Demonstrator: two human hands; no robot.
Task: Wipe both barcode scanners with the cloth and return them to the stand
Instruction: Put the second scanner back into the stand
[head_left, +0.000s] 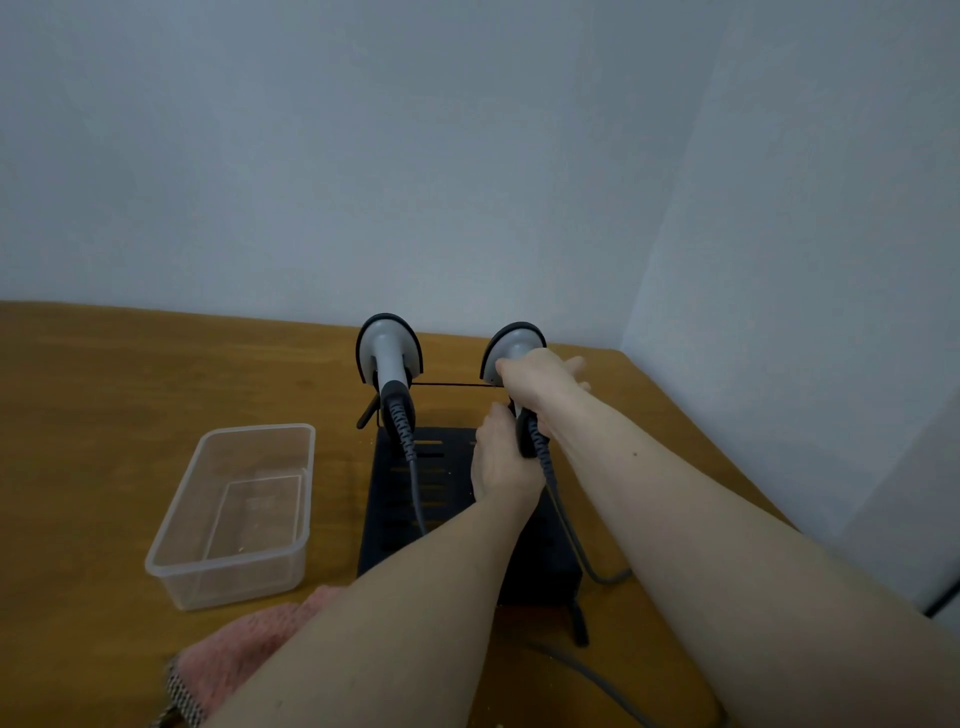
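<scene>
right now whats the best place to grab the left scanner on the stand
Grip the left scanner by its slim handle, just below the wide head and above the coiled cable. Come from the near side, fingers wrapping round: the handle leans toward you while the head rests against the stand, so it should lift up and back.

No legible text, label, brand, number or sign is found on any surface in view.
</scene>
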